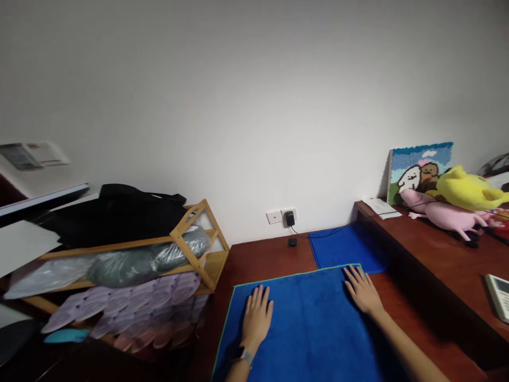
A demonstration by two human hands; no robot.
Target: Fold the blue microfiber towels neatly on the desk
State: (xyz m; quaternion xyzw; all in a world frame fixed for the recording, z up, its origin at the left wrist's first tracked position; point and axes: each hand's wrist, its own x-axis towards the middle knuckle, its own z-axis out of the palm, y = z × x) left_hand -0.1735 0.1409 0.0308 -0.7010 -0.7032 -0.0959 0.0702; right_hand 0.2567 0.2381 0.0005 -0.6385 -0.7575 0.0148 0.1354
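A blue cloth (308, 318) with a green stitched edge lies spread on the dark red-brown wooden desk (270, 260). My left hand (257, 317) rests flat on its left part, fingers stretched out, with a watch on the wrist. Near the cloth's far right corner my right hand (363, 291) lies with fingers spread, its palm down on the fabric. Neither hand grips anything. Behind, a second blue cloth (342, 249) lies flat, its near edge partly covered by the first. The near end of the front cloth runs out of view.
A plugged-in black adapter (290, 218) trails a cable over the desk. On the left stands a wooden rack (214, 270) with purple slippers (133, 300) and a black bag (119, 215). The raised right side holds plush toys (441, 211), a picture (421, 167) and a calculator (499, 297).
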